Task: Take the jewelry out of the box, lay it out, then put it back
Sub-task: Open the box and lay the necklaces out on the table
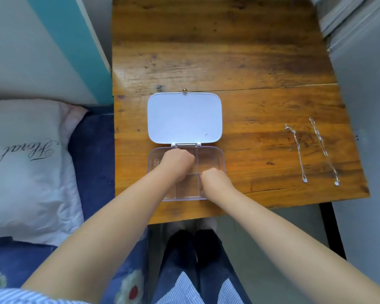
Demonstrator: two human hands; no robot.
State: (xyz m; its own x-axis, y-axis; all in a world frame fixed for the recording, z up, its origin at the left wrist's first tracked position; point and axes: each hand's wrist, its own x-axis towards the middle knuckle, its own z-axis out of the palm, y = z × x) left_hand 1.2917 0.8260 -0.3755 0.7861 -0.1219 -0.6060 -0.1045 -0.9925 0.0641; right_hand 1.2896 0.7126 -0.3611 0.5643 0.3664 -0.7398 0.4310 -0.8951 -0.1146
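Note:
A clear plastic jewelry box with divided compartments sits near the table's front edge, its white lid folded open behind it. My left hand reaches into an upper compartment, fingers curled down and hidden. My right hand rests over the box's right side, fingers curled; whether either hand holds anything cannot be seen. A small gold piece lies in the left compartment. Two silver necklaces, one and another, lie stretched out on the table to the right.
The wooden table stretches beyond the box. A bed with a white pillow and blue sheet is at the left. Grey floor lies to the right, and my legs are below the table edge.

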